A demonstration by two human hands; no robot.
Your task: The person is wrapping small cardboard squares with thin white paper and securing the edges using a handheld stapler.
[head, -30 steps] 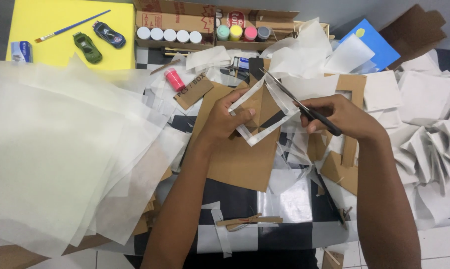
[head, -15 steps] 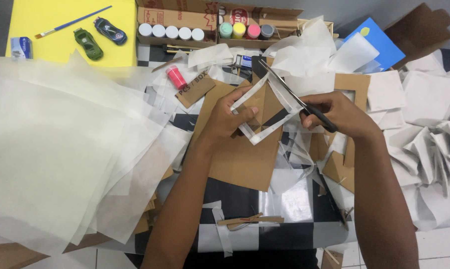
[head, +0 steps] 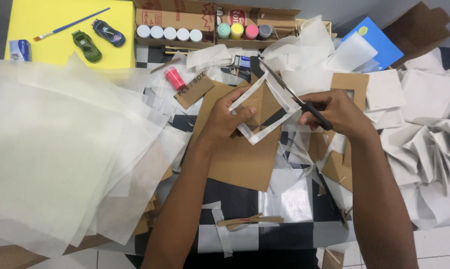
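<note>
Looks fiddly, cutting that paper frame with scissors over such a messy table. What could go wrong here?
The left hand pinches the thin white paper frame close to where the scissors cut, so a slip might nick a finger. The frame's strips are narrow and could tear or be cut through. Loose paper sheets lie heaped all around, and the cut-off pieces could easily get lost among them.

A black-and-white checkered table top (head: 245,199) shows just below the left hand (head: 228,117) and right hand (head: 334,112). Brown cardboard sheets (head: 245,159) lie under the hands. A stack of translucent white paper (head: 50,149) spreads out beside the left hand. Crumpled white paper (head: 429,144) is heaped beside the right hand. A yellow board (head: 45,50) lies beyond the left hand.
</note>
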